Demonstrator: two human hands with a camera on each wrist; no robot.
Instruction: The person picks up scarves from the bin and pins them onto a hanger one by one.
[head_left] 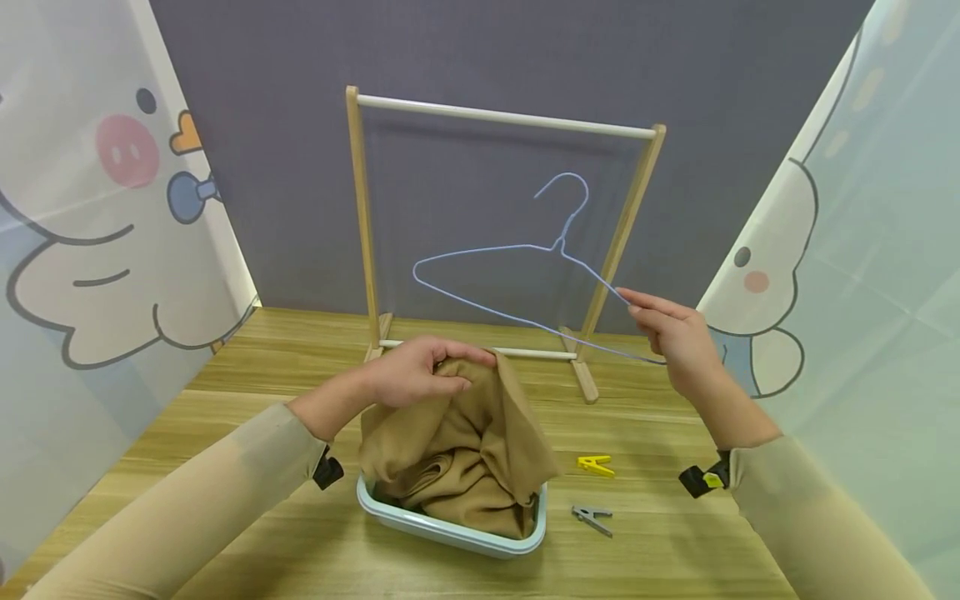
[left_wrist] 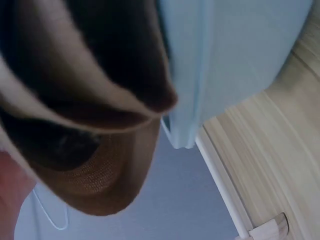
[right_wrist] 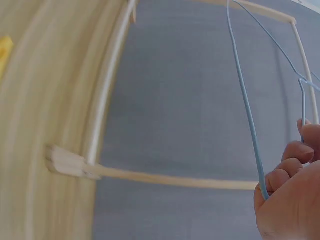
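Observation:
A light blue wire hanger is held up by its right end in my right hand, its hook pointing upward. The right wrist view shows the fingers curled round the hanger's wire. My left hand grips the top of a brown cloth garment, lifting part of it. The rest of the garment lies bunched in a pale blue basket. In the left wrist view the brown cloth hangs in folds beside the basket wall.
Behind the basket stands a wooden rack with a white top bar. A yellow clothespin and a grey clothespin lie on the wooden table, right of the basket. A grey panel rises at the back.

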